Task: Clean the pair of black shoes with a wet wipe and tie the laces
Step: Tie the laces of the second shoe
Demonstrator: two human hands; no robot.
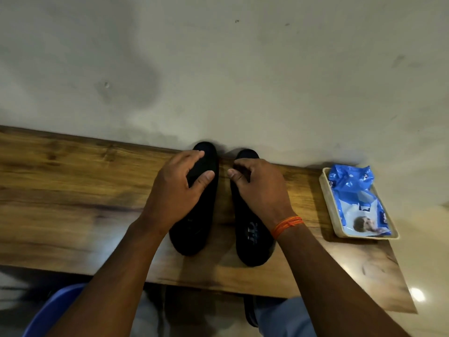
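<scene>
Two flat black shoes lie side by side on a wooden table, toes toward the wall. They look thin, like insoles. The left shoe lies under my left hand, whose fingers are spread and fairly straight over its front half. The right shoe has a pale logo at its heel. My right hand, with an orange thread at the wrist, curls its fingers and thumb round the front of that shoe. No laces are visible. A blue pack of wet wipes lies at the right.
The wipes pack sits in a shallow cream tray near the table's right end. A pale wall rises directly behind the table. A blue chair edge shows below the table's front edge at the left.
</scene>
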